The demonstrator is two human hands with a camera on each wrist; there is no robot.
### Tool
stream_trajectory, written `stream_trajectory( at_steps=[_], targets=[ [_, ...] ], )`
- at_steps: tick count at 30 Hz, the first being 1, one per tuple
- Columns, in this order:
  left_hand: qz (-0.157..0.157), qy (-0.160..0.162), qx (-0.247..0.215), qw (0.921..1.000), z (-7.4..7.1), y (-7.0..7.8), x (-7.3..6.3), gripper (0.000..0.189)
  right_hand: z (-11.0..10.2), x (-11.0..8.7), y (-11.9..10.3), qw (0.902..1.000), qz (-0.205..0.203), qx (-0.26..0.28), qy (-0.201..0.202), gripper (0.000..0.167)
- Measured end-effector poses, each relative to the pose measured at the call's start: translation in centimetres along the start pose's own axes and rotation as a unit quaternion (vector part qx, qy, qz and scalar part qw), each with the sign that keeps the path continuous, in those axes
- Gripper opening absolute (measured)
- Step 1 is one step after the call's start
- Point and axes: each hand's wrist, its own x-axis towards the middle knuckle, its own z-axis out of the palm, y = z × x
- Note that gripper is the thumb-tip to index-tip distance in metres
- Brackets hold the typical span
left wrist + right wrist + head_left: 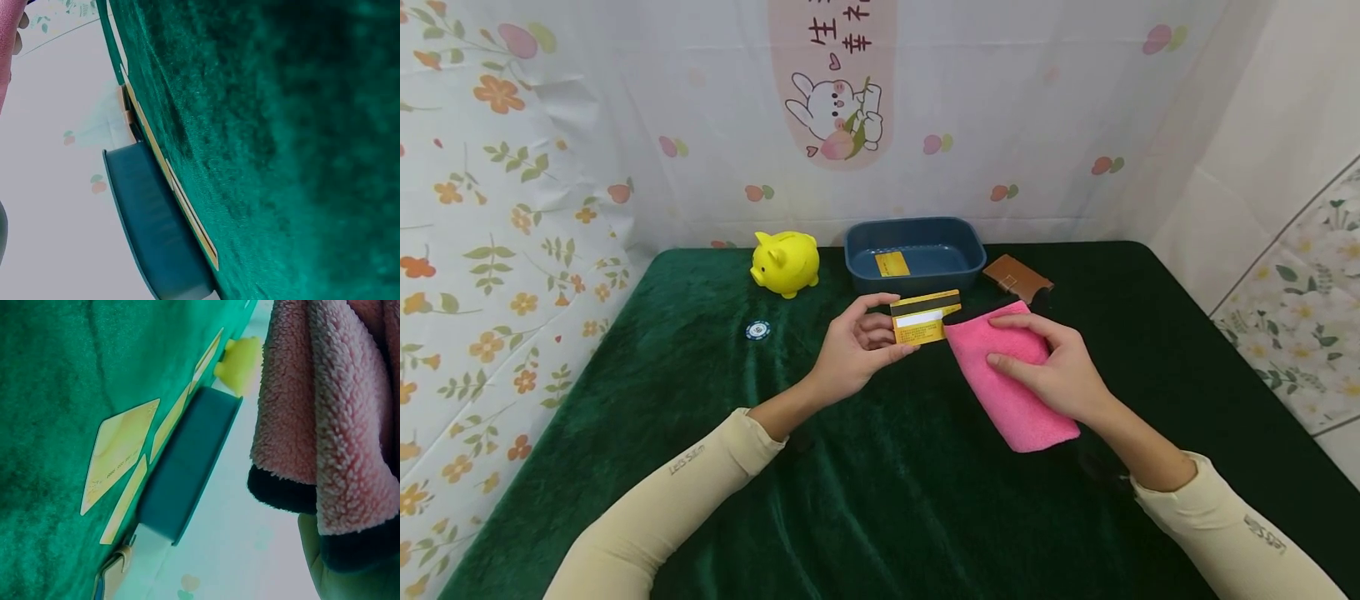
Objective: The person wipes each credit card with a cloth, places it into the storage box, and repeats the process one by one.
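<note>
My left hand [850,346] pinches a yellow bank card [927,335] between thumb and fingers, its dark stripe and white strip facing me. The right hand [1063,367] grips a folded pink cloth [1000,379] with a dark edge, fingers on top and thumb in front. A corner of that cloth meets the card's right end. Fluffy pink folds of the cloth [350,412] fill the right side of the right wrist view. Another yellow card [892,264] lies in the blue basin [915,229]. Several yellow cards [122,453] show on the green cloth in the right wrist view.
A yellow piggy bank [786,262] stands left of the basin, with a blue-and-white poker chip [757,330] in front of it. Right of the basin lies a brown wallet [1018,275]. The table has a green velvet cover [850,500]; patterned curtains [1000,108] hang behind.
</note>
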Motion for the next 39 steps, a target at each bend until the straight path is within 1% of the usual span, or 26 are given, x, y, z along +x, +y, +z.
stream_trajectory(
  at_steps=[7,15,22,26,31,34,39],
  targets=[
    [0.008,-0.003,0.003,1.0,0.3,0.0,0.6,0.057,-0.3,0.3,-0.3,0.9998,-0.004,-0.002,0.02,0.039],
    [0.009,-0.001,0.003,1.0,0.4,-0.1,1.0,0.057,-0.6,0.8,-0.6,0.9995,0.019,0.005,0.026,0.04],
    [0.009,-0.009,-0.003,0.9999,0.4,-0.3,1.3,0.058,-0.6,1.8,-0.5,0.9985,0.038,0.02,0.034,0.042],
    [0.015,0.006,-0.004,0.9999,0.2,-0.6,1.6,0.058,-0.5,2.9,-0.2,0.9986,0.032,0.02,0.037,0.043],
    [0.01,0.019,-0.004,0.9998,-0.3,-1.1,2.0,0.057,-0.1,4.6,0.4,0.999,0.014,0.021,0.038,0.043],
    [0.008,0.024,-0.003,0.9997,-0.5,-1.3,2.3,0.057,0.0,5.6,0.8,0.9986,0.0,0.023,0.048,0.043],
    [0.002,0.035,-0.003,0.9994,-0.9,-1.7,2.8,0.059,0.3,6.9,1.1,0.9977,-0.01,0.029,0.06,0.044]
  ],
)
